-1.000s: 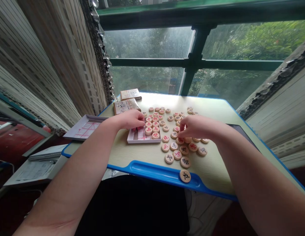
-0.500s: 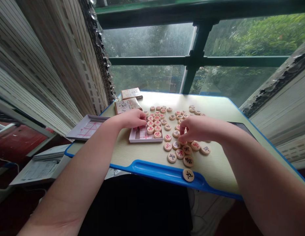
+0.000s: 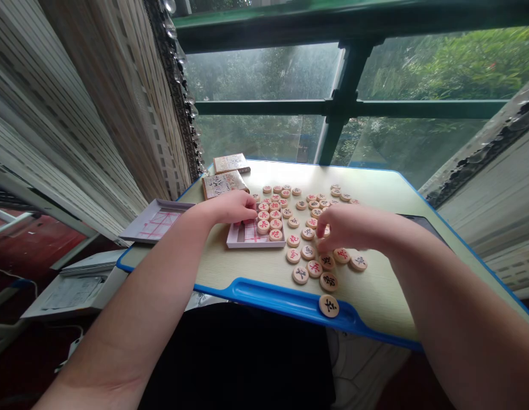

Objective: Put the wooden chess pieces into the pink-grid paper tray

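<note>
A shallow white box (image 3: 254, 245) holds round wooden Chinese chess pieces (image 3: 275, 234) with red characters, in neat columns on its right side. My left hand (image 3: 241, 207) is closed at the box's left part, its fingertips beside the pieces; what they hold, if anything, is hidden. To the right, my right hand (image 3: 339, 228) is bent down with fingers pinched over the scattered pieces, seemingly around a chess piece that its fingers mostly cover. Close by lie a red-marked piece (image 3: 341, 255) and a black-marked piece (image 3: 328, 281).
One piece (image 3: 329, 306) rests on the table's blue front tray (image 3: 273, 299). The box lid (image 3: 155, 221) lies at the left edge. Two small patterned boxes, one nearer (image 3: 224, 184) and one farther (image 3: 229, 163), sit at the back left. A dark flat device (image 3: 422, 223) is at right.
The view has shifted slightly. The red-marked piece under my right fingertips no longer shows on the table, and those fingers have drawn together. My left hand stays at the box.
</note>
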Demonstrator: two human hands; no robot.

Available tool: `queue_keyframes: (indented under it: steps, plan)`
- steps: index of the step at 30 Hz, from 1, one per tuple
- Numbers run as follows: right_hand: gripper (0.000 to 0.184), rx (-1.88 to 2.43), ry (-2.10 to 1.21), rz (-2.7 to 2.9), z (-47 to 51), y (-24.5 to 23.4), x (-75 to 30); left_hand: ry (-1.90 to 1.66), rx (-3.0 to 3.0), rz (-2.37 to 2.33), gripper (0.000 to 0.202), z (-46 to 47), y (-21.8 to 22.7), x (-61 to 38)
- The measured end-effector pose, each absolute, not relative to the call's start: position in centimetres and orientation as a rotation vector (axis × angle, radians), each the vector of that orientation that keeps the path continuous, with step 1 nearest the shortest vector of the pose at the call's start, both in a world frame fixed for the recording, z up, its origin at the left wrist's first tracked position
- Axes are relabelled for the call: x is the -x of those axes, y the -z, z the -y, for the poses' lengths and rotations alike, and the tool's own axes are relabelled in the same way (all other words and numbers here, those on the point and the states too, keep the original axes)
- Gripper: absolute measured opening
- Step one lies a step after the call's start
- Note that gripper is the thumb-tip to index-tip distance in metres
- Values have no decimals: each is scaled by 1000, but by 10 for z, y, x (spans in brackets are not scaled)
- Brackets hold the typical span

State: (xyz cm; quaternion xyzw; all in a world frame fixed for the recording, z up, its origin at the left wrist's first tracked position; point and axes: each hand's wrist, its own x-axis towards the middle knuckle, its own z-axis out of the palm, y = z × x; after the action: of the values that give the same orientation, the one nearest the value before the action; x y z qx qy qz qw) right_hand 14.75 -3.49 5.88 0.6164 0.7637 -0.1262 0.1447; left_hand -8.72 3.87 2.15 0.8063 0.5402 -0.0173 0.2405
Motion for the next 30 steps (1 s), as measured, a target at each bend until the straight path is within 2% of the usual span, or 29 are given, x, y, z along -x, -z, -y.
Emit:
queue_keyframes:
  steps: [7, 13, 18, 25, 30]
  plan:
    - [18, -1800, 321, -2252, 35, -57, -146, 57, -2200, -1481, 19, -37, -24, 87]
    - [25, -1960, 545, -2446, 34, -62, -146, 45, -2188, -1494, 16, -34, -27, 86]
    - [29, -1907, 655, -2648, 37, -58, -136, 31, -2236, -1508, 13, -34, -28, 86]
    - [23, -1674, 604, -2988, 42, -44, -118, 64, -2148, -1398, 18, -32, -28, 88]
    - [22, -1572, 443, -3165, 43, -34, -110, 104, -2173, -1328, 17, -31, -29, 90]
